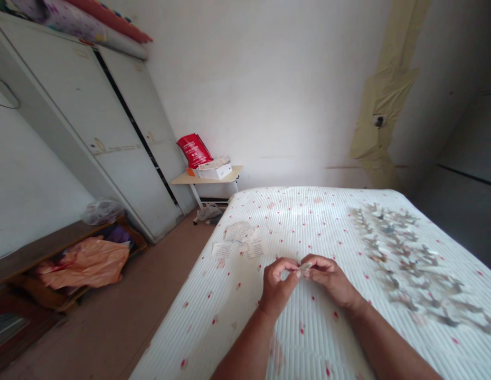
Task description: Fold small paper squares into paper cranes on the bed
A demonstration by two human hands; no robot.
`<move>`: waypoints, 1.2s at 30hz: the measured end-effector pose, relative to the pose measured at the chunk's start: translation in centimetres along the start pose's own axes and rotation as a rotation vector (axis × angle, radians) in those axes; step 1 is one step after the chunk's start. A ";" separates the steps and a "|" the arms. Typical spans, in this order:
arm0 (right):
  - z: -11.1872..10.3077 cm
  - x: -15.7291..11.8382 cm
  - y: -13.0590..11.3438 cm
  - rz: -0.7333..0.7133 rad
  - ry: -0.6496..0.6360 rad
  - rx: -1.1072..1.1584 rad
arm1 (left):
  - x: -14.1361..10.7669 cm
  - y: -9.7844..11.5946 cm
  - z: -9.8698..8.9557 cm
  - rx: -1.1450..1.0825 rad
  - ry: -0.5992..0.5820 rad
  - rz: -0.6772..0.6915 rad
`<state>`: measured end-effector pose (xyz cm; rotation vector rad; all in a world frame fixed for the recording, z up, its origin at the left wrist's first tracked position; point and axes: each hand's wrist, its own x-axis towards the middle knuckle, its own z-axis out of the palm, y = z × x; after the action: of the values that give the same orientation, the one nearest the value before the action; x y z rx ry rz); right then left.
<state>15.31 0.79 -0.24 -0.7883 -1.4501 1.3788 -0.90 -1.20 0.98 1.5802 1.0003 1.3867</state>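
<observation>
Bare forearms [245,353] reach over the bed to the left hand [277,285] and right hand [328,278], both grips closed in a pinch on a small folded slip [305,267] at mid-frame. Up and left of them lie a few flat paper slips [238,232], apparently still unfolded; a far larger spread of small folded pieces [407,258], too blurred to identify, covers the right side of the striped, red-flecked bedsheet [309,338].
</observation>
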 end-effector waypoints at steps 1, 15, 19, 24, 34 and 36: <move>0.0 0.0 0.0 0.010 -0.010 0.015 | 0.0 -0.1 -0.1 -0.036 -0.009 -0.047; 0.2 0.1 -0.1 0.099 -0.090 0.094 | 0.6 -0.3 -0.3 -0.267 -0.039 -0.271; 0.6 0.0 -0.5 0.136 -0.105 0.076 | 0.6 -0.1 -0.2 -0.200 -0.043 -0.277; 1.1 0.2 -0.5 0.150 -0.089 0.026 | 0.5 -0.3 0.1 -0.014 0.010 -0.144; 1.0 0.2 0.3 0.149 -0.092 0.057 | 0.4 -0.7 -0.1 0.036 -0.019 -0.199; 1.0 0.2 0.4 0.155 -0.079 0.061 | 0.5 -0.7 -0.2 0.016 -0.021 -0.230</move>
<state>14.23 0.62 -0.45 -0.8292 -1.4240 1.5794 -1.05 -0.49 0.54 1.4379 1.1445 1.2045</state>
